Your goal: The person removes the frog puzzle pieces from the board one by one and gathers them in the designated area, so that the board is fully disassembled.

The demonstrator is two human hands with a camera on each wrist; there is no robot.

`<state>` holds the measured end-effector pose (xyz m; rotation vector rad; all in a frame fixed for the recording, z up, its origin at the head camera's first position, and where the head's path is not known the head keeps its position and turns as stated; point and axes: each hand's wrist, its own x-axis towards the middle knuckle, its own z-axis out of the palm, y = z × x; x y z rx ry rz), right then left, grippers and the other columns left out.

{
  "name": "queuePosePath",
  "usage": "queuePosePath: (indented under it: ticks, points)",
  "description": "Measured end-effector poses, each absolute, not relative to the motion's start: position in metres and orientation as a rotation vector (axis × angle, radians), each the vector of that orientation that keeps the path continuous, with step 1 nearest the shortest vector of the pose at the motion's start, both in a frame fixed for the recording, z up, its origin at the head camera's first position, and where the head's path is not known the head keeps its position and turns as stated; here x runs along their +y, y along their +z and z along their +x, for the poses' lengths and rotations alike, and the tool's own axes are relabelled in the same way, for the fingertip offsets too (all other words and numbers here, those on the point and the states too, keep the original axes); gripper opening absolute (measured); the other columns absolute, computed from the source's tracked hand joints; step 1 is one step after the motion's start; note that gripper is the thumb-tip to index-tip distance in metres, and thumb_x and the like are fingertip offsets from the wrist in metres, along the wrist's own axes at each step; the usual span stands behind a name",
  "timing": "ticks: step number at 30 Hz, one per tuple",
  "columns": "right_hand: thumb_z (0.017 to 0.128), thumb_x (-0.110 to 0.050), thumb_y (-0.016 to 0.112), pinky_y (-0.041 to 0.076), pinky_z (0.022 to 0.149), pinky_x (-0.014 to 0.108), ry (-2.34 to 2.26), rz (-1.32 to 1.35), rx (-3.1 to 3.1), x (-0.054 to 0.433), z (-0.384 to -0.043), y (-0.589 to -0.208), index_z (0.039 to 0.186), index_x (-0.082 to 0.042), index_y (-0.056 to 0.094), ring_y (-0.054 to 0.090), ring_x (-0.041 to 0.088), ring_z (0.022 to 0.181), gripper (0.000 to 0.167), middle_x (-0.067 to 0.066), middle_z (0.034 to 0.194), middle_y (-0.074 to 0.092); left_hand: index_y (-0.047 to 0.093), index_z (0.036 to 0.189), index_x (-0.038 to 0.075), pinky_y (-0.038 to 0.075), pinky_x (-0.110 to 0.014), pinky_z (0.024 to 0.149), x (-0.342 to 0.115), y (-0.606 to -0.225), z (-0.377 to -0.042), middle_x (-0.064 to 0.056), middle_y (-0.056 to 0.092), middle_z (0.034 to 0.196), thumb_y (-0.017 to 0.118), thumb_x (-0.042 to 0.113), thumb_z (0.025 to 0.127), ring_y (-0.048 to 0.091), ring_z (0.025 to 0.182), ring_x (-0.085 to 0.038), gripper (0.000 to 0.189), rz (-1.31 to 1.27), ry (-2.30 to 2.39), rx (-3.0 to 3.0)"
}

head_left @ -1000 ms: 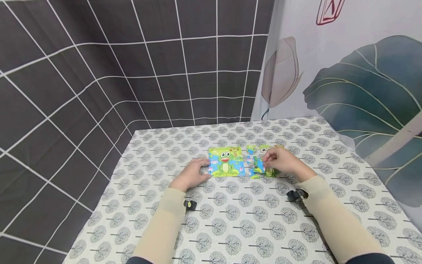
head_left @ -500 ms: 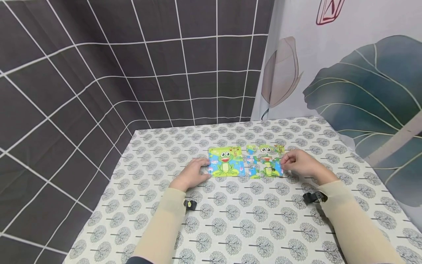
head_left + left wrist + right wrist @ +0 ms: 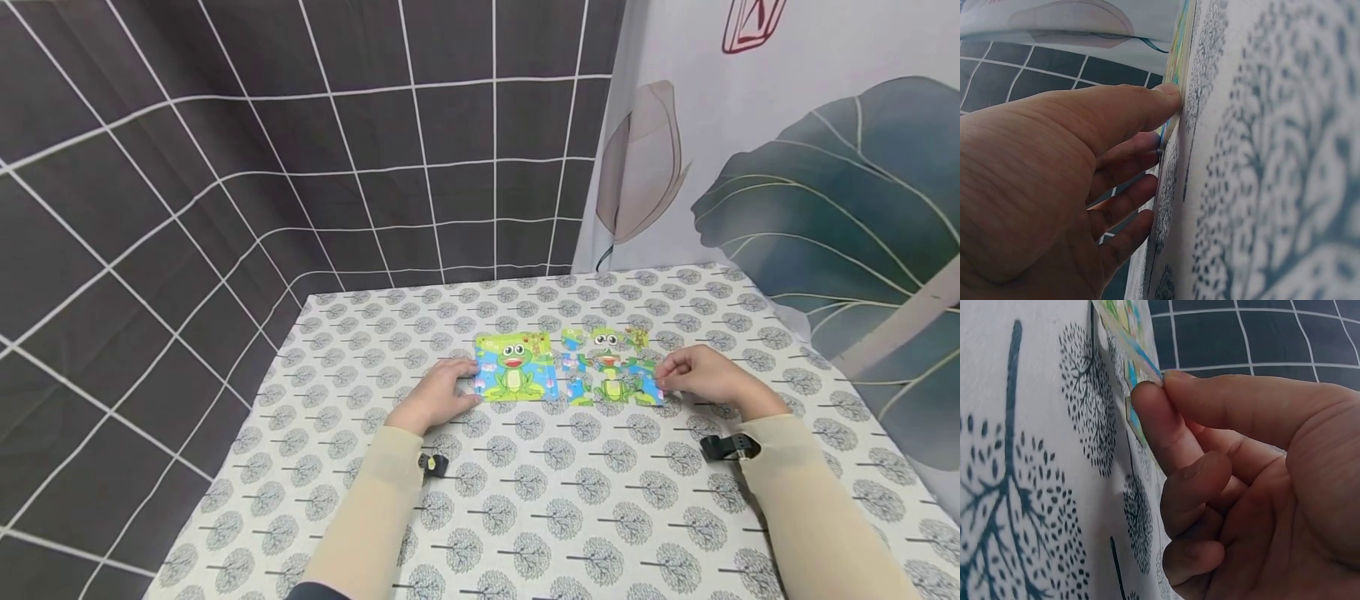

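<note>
A square frog picture board (image 3: 515, 367) lies on the patterned tablecloth, with my left hand (image 3: 435, 393) at its left side. The left thumb (image 3: 1163, 103) touches the board's edge and the other fingers extend loosely beside it. To the right, my right hand (image 3: 705, 379) pinches a blue-and-green puzzle piece (image 3: 649, 383) by its right end between thumb and index finger. That piece (image 3: 1132, 344) slants above the cloth in the right wrist view. Several loose frog puzzle pieces (image 3: 604, 340) lie in a rough square between the board and the right hand.
The cloth (image 3: 525, 517) with its tree print covers the whole table. A dark gridded curtain (image 3: 450, 167) stands behind and to the left, and a pale leaf-printed curtain (image 3: 817, 208) behind and to the right.
My right hand has moved to the right with the pinched piece, from over the middle of the loose pieces to their lower right, uncovering them. The left hand has stayed in place.
</note>
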<state>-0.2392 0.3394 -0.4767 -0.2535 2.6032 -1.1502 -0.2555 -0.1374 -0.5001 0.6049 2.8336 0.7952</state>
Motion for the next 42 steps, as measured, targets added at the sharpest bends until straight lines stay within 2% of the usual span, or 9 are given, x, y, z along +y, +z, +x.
queuePosePath:
  ticks: [9,22,34,42]
  points:
    - [0.090,-0.012,0.077,0.046,0.050,0.025,-1.129,-0.220,2.619,0.340,-0.242,-0.485,0.097,-0.003,0.075,0.050,0.010,0.056,0.012,0.005,0.077,0.069,0.058,0.150,0.015,0.026,-0.046,0.127,-0.137,-0.499,-0.255,-0.001,0.048,0.161,0.080,0.033,0.093,0.037,0.151,-0.025,0.063,0.608,0.784,2.835]
    - [0.092,-0.013,0.075,0.044,0.045,0.027,-1.104,-0.179,2.606,0.337,-0.242,-0.486,0.096,-0.003,0.074,0.046,0.011,0.050,0.011,0.003,0.068,0.062,0.058,0.150,0.015,0.025,-0.047,0.127,-0.136,-0.495,-0.252,-0.003,0.047,0.161,0.080,0.032,0.094,0.036,0.152,-0.026,0.062,0.600,0.806,2.821]
    - [0.093,-0.013,0.075,0.046,0.047,0.027,-1.079,-0.173,2.616,0.334,-0.243,-0.486,0.096,-0.003,0.074,0.050,0.013,0.056,0.011,0.003,0.070,0.064,0.057,0.150,0.014,0.025,-0.048,0.127,-0.137,-0.494,-0.251,-0.003,0.047,0.161,0.079,0.032,0.094,0.036,0.152,-0.026,0.063,0.606,0.812,2.817]
    - [0.099,-0.016,0.069,0.049,0.051,0.030,-1.060,-0.176,2.672,0.334,-0.240,-0.482,0.098,-0.004,0.073,0.056,0.019,0.063,0.013,0.004,0.075,0.065,0.058,0.150,0.014,0.024,-0.048,0.127,-0.139,-0.497,-0.251,-0.001,0.046,0.162,0.079,0.034,0.094,0.035,0.153,-0.025,0.063,0.611,0.836,2.800]
